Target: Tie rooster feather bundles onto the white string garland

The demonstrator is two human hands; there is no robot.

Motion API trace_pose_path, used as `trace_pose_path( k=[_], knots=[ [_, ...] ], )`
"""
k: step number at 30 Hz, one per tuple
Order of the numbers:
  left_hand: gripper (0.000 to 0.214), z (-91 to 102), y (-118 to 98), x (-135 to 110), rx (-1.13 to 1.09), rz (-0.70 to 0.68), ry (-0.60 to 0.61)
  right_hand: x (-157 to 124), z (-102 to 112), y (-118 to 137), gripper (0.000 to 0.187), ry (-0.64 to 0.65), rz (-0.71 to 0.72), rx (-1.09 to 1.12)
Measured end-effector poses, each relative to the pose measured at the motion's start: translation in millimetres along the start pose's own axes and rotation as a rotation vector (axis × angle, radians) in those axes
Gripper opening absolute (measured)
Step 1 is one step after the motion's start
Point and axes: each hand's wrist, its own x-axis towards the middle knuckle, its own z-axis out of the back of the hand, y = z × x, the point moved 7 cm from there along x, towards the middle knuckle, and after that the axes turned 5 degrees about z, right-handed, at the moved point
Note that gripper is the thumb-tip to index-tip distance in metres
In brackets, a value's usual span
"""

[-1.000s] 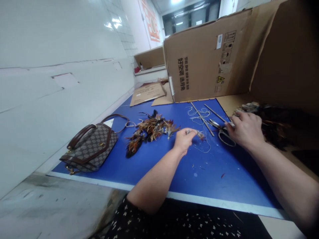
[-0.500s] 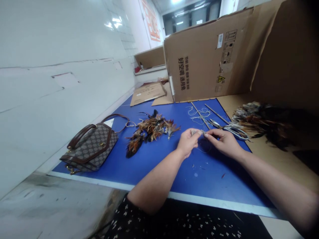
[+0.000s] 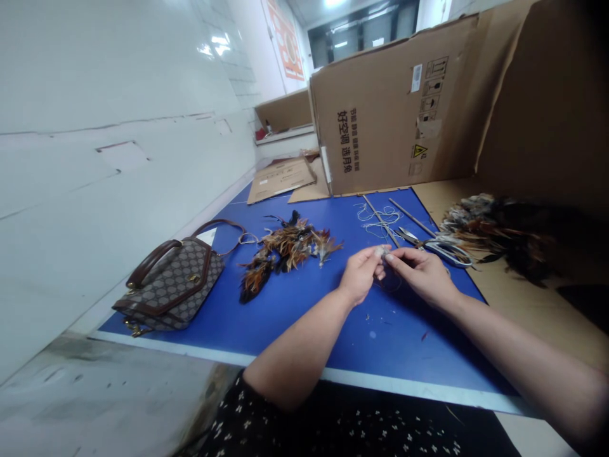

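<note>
**Two hands meet over a small grey tuft**

Our left hand (image 3: 358,274) and right hand (image 3: 425,273) come together above the right half of the blue bench (image 3: 295,324), both with fingers drawn in narrow. Between their tips we pinch a small grey tuft (image 3: 382,251), mostly hidden by the fingers; we cannot tell how it is made up. A thin strand curves below it.

Just beyond the right hand, toward the bench's right edge, we see scissors (image 3: 422,243) with the blades slightly parted and pointing to the far left. Near the far edge, one thin stick (image 3: 372,206) runs through a loose tangle of pale thread (image 3: 387,217), its near end out of sight behind the right hand. A second stick (image 3: 410,216) lies closer to the right edge.

Left of our hands, well in from the near edge, rests a cluster of brown and black feathers (image 3: 290,246). A heap of darker feathers (image 3: 499,233) sits past the right edge on a cardboard sheet (image 3: 514,317).

Our patterned handbag (image 3: 174,285) occupies the near left corner. Along the far edge stands a big carton (image 3: 385,120), with flat cardboard (image 3: 280,179) lying to its left.
</note>
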Motion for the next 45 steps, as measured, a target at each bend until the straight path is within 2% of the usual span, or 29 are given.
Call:
trace_pose_path(
  k=[7, 11, 14, 17, 20, 22, 25, 29, 40, 45],
  knots=[
    [0.046, 6.6, -2, -1, 0.105, -0.027, -0.043, -1, 2, -8, 0.037, -0.037, -0.088, 0.053],
    [0.041, 8.3, -2, -1, 0.098, -0.028, -0.041, -3, -5, -12, 0.045, 0.033, -0.17, 0.132],
    [0.04, 6.7, -1, -1, 0.052, 0.012, -0.017, -5, -11, -13, 0.051, 0.103, -0.208, 0.103],
    [0.039, 11.0, -2, 0, 0.005, 0.015, -0.067, -2, -8, -4, 0.049, 0.088, -0.073, -0.079],
    [0.043, 17.9, 0, 3, -0.024, 0.017, -0.135, 0, 8, 16, 0.033, -0.078, 0.176, -0.297],
    [0.049, 18.7, 5, 4, -0.014, 0.064, -0.134, -1, 16, 26, 0.026, -0.16, 0.315, -0.379],
    [0.053, 15.8, 9, 3, 0.02, 0.117, -0.103, -1, 16, 30, 0.027, -0.132, 0.431, -0.399],
    [0.05, 10.1, 8, 1, 0.023, 0.109, -0.063, 0, 10, 23, 0.028, -0.056, 0.459, -0.391],
    [0.046, 9.3, 8, 2, -0.029, 0.106, -0.025, -2, 4, 19, 0.031, -0.011, 0.496, -0.363],
    [0.044, 6.9, 5, 0, 0.063, 0.179, 0.096, 1, 9, 19, 0.028, 0.033, 0.442, -0.299]
  ],
)
